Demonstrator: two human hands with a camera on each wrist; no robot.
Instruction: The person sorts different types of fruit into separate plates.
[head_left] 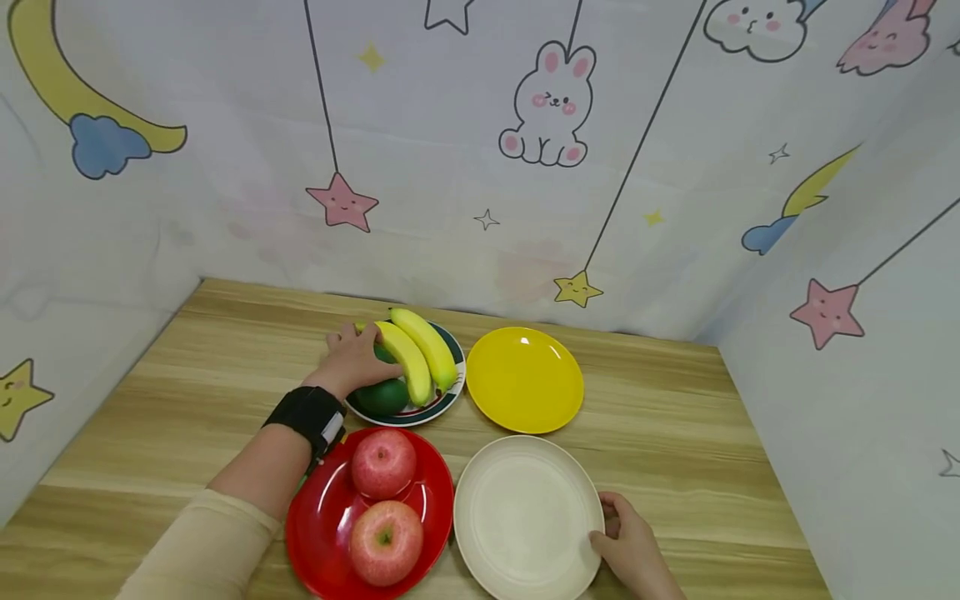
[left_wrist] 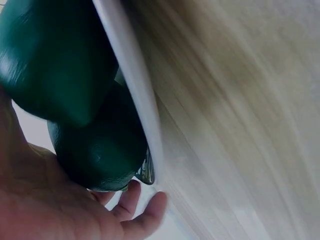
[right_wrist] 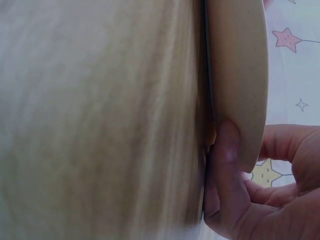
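Observation:
My left hand [head_left: 351,360] reaches over a dark-rimmed plate [head_left: 455,392] bearing two yellow bananas [head_left: 429,346] and two dark green avocados [head_left: 384,398]. In the left wrist view, its fingers are spread and loosely bent beside the avocados [left_wrist: 100,145], with fingertips near the plate's rim. Whether they press on the fruit is hard to tell. My right hand [head_left: 632,546] pinches the right edge of an empty cream plate [head_left: 525,517], thumb on the rim. The right wrist view shows the plate's side [right_wrist: 240,65] between thumb and fingers.
A red plate [head_left: 315,533] holding two apples [head_left: 386,543] lies under my left forearm, left of the cream plate. Behind the cream plate is a yellow plate [head_left: 525,379]. The wooden table [head_left: 675,433] meets cartoon-printed wall cloth [head_left: 450,250] at the back and sides.

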